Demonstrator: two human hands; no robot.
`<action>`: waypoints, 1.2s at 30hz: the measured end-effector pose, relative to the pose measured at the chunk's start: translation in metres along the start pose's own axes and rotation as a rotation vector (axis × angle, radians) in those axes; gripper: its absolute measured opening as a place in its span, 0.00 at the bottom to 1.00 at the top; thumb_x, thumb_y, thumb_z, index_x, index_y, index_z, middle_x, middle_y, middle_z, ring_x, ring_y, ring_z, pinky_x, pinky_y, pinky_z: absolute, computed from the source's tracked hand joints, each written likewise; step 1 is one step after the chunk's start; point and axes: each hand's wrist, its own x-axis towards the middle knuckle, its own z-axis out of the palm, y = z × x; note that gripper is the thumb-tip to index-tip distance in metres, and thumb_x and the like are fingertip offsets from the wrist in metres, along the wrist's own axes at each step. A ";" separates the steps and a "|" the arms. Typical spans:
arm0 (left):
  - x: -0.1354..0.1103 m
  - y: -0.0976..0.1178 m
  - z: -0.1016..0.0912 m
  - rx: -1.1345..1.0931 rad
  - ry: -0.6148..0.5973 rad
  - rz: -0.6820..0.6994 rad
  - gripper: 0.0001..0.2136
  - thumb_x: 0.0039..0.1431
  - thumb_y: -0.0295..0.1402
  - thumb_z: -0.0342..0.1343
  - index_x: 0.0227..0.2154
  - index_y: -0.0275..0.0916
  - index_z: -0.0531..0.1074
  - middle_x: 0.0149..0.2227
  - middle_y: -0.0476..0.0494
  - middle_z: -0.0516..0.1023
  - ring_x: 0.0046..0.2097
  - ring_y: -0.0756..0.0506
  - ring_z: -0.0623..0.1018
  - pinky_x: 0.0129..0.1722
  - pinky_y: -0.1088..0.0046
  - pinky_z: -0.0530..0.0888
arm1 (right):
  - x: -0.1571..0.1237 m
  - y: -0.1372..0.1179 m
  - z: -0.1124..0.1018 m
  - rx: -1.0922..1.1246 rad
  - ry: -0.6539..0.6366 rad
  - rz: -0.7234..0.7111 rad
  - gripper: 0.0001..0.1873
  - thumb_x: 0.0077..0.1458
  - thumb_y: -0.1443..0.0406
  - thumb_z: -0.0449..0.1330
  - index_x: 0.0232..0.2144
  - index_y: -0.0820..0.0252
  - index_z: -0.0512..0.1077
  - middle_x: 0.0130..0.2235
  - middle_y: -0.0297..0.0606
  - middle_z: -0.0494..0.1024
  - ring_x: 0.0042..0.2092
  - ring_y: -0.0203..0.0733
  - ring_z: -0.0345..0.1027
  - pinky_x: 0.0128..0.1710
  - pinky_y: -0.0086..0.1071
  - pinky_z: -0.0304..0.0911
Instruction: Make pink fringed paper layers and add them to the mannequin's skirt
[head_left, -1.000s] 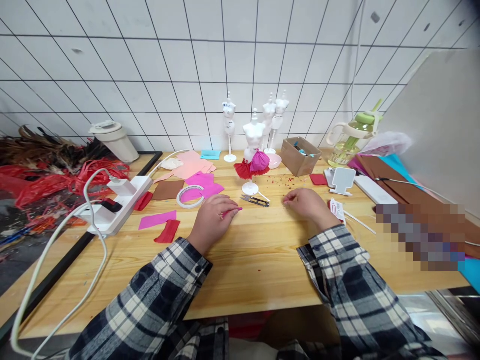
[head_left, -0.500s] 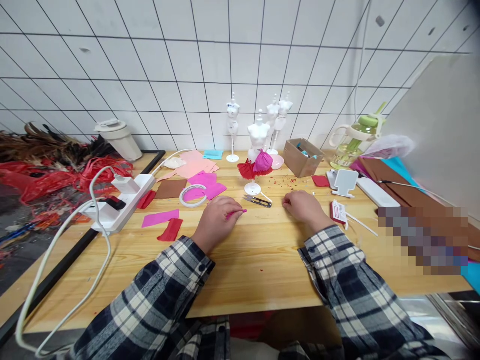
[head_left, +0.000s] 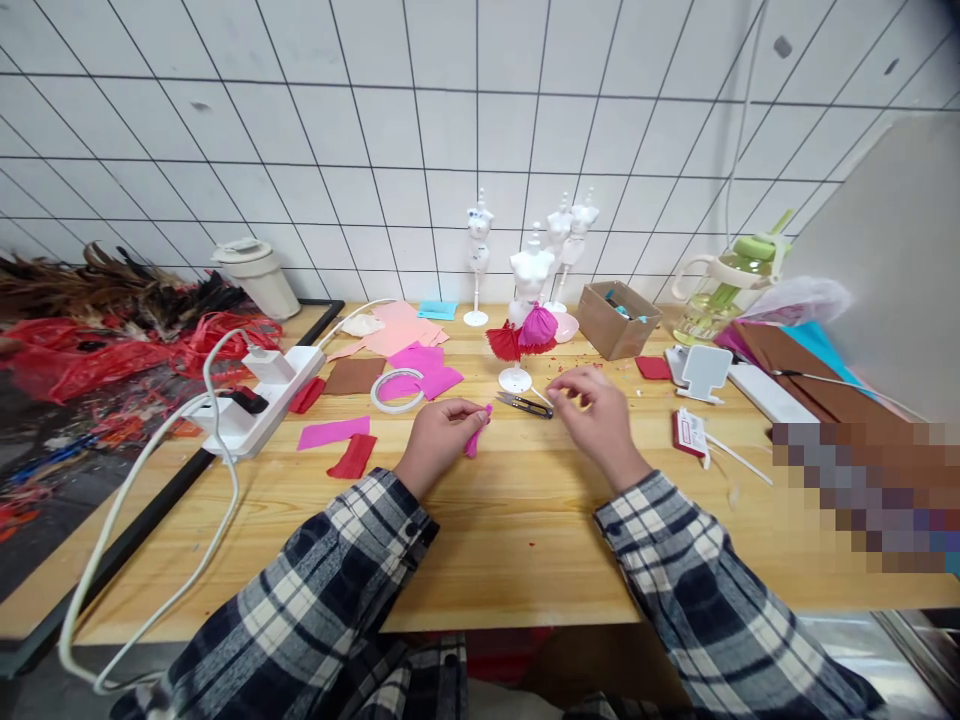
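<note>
My left hand (head_left: 444,440) is closed in a pinch on a gathered piece of magenta crepe paper (head_left: 472,442), which hangs down from the fingertips. My right hand (head_left: 596,420) is raised a little above the table, its fingers curled and their tips together; what they hold, if anything, is too small to make out. Black thread snips (head_left: 527,404) lie between the hands. Behind them stands a small white dress form (head_left: 531,272) wearing a red ruffled paper piece (head_left: 504,343) and a magenta puffed piece (head_left: 538,326).
Left of my hands lie a tape roll (head_left: 397,391), magenta paper (head_left: 334,432), red paper (head_left: 352,457) and a power strip (head_left: 262,410). A cardboard box (head_left: 616,325), a phone stand (head_left: 705,373) and a red-and-white packet (head_left: 688,435) are on the right. More dress forms stand near the tiled wall.
My right hand has lifted off the table and moved left, toward the snips, its fingers coming up. The magenta paper in my left hand now hangs down, showing more of itself.
</note>
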 end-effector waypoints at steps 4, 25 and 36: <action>-0.002 0.001 0.003 -0.003 -0.011 -0.009 0.13 0.54 0.43 0.58 0.27 0.36 0.77 0.14 0.52 0.71 0.18 0.49 0.71 0.23 0.74 0.68 | -0.014 -0.019 0.033 0.250 -0.271 0.171 0.12 0.51 0.58 0.61 0.28 0.60 0.77 0.30 0.37 0.74 0.27 0.36 0.62 0.28 0.30 0.58; -0.009 0.004 0.002 0.421 0.008 0.352 0.10 0.59 0.38 0.56 0.32 0.42 0.82 0.27 0.46 0.82 0.31 0.46 0.79 0.36 0.70 0.73 | -0.021 -0.020 0.049 0.355 -0.303 0.464 0.18 0.47 0.52 0.62 0.29 0.62 0.76 0.22 0.31 0.72 0.20 0.31 0.54 0.21 0.27 0.48; -0.002 -0.002 0.000 0.267 0.113 0.264 0.10 0.58 0.37 0.56 0.34 0.40 0.81 0.36 0.45 0.85 0.38 0.43 0.82 0.41 0.68 0.76 | -0.024 -0.032 0.045 0.505 -0.305 0.454 0.16 0.49 0.54 0.62 0.35 0.59 0.77 0.28 0.37 0.78 0.22 0.34 0.64 0.20 0.28 0.56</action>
